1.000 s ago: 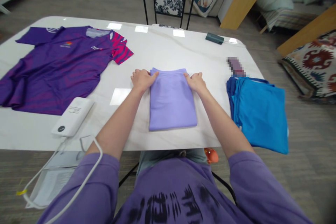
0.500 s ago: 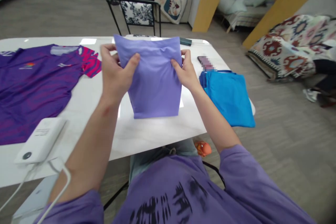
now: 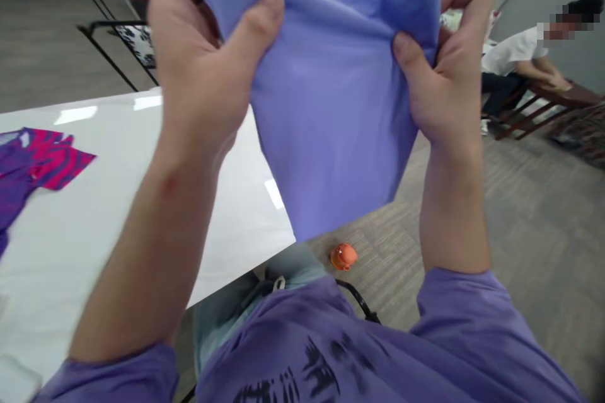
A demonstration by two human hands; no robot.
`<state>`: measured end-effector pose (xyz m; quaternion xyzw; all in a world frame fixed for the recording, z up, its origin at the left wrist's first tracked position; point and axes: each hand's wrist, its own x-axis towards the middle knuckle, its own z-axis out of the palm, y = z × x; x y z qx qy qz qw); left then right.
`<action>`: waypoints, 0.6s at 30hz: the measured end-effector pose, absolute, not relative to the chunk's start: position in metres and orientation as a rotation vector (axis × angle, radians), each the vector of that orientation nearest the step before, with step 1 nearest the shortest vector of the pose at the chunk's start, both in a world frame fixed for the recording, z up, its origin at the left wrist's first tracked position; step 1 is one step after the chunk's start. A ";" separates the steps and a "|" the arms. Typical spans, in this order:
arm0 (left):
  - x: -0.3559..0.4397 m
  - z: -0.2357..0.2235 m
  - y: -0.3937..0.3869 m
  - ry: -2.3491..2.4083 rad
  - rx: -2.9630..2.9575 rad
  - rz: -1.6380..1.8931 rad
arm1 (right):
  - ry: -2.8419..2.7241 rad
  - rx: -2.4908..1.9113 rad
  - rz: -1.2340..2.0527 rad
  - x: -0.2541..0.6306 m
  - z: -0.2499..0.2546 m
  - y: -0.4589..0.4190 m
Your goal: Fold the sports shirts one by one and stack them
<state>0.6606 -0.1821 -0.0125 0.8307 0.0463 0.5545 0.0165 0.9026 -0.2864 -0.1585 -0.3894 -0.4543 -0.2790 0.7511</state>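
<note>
A folded lilac garment (image 3: pixel 331 107) hangs in the air close to my face, above the right end of the white table (image 3: pixel 118 189). My left hand (image 3: pixel 198 69) is closed on its upper left corner, thumb pressed on the front. My right hand (image 3: pixel 444 75) is closed on its upper right corner in the same way. The garment's lower edge dangles free over the table's edge. It hides most of what lies behind it.
A purple and pink jersey (image 3: pixel 33 164) lies at the table's left. An orange object (image 3: pixel 343 256) sits by my lap near the floor. A black chair (image 3: pixel 123 44) stands beyond the table. Another person (image 3: pixel 520 56) sits at a wooden table at the far right.
The lilac garment has gone from lying flat on the table to being lifted high by both hands. My view has swung right; the blue garment is out of sight.
</note>
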 end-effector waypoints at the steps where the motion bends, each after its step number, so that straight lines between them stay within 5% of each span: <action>1: 0.683 -0.018 -0.166 0.076 2.612 1.663 | -1.005 -0.879 -0.573 0.921 -0.168 -0.275; 9: 0.794 -0.105 0.009 0.745 2.769 1.302 | -0.971 -1.379 -0.328 1.016 -0.245 -0.119; 18: 0.744 -0.246 -0.023 0.445 3.317 0.494 | -1.223 -1.568 -0.172 0.969 -0.321 -0.067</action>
